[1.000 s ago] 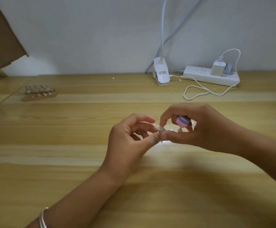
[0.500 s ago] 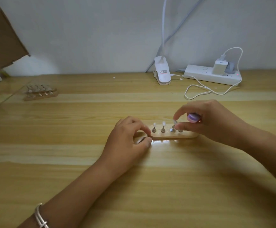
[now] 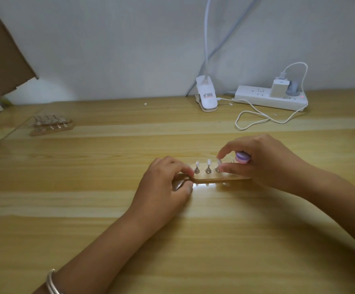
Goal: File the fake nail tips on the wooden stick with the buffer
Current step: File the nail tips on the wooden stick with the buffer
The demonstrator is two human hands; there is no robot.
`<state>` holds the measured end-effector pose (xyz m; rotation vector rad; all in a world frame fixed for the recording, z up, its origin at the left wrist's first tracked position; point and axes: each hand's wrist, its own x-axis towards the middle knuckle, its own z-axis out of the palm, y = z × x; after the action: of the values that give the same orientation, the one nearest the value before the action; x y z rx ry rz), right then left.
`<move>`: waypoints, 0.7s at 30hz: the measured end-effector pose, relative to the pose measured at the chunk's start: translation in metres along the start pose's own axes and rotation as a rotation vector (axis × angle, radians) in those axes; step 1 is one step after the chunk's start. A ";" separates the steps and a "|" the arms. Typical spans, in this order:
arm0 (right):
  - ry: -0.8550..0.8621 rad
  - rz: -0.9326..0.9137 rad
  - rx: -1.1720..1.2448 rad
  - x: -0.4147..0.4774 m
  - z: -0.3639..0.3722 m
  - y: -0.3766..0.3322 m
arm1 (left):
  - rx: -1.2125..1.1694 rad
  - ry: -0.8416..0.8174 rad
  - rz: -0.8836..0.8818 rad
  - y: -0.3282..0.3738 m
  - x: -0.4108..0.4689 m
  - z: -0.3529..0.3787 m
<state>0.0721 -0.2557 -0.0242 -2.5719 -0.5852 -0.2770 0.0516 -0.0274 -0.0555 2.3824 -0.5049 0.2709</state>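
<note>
Head view, single entry. Wooden stick [image 3: 221, 178] lies flat on the table [image 3: 108, 209] at mid-frame, long axis left to right, with small nail tips [image 3: 208, 162] standing upright on metal pegs along its top. My left hand [image 3: 166, 187] pinches the stick's left end, forefinger on top and thumb at the near edge, pinning it down. My right hand [image 3: 263, 164] carries the buffer [image 3: 242, 157], a small round purple-and-pink piece wedged among its fingers above the stick's right end. Its thumb and forefinger are closed on the third tip from the left. Whether the buffer face touches any tip, I cannot tell. Handling judgement: the stick looks light and rigid, so it would likely skate on the glossy tabletop unless held down at a bare end, clear of the pegs. The tips look like thin, stiff plastic, smooth and easily tilted or flicked off their mounts. I would steady each one by its sides, low near the peg, leaving the free edge exposed. The buffer is probably light with some give; hold it at the rim and use light strokes only. A second stick [image 3: 51, 126] sits well apart at far left, and a power strip [image 3: 257, 98] lies by the wall.
</note>
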 end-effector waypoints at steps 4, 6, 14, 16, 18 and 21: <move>-0.048 0.041 0.012 0.000 -0.012 0.005 | 0.021 0.033 0.048 0.001 -0.002 0.000; -0.086 0.054 0.007 -0.001 -0.016 0.007 | 0.041 0.037 0.076 0.002 -0.002 0.000; -0.047 0.019 -0.008 0.001 -0.006 -0.002 | 0.027 0.026 0.089 0.004 -0.002 0.000; -0.054 -0.022 -0.034 0.003 -0.001 -0.005 | 0.026 0.027 0.089 0.004 -0.002 0.000; -0.041 -0.025 -0.044 0.004 0.001 -0.006 | 0.024 0.021 0.089 0.004 -0.002 0.000; -0.011 -0.010 -0.065 0.004 0.004 -0.007 | 0.029 0.015 0.087 0.004 -0.002 0.000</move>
<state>0.0731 -0.2471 -0.0233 -2.6351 -0.6027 -0.2904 0.0484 -0.0294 -0.0534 2.3882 -0.6029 0.3368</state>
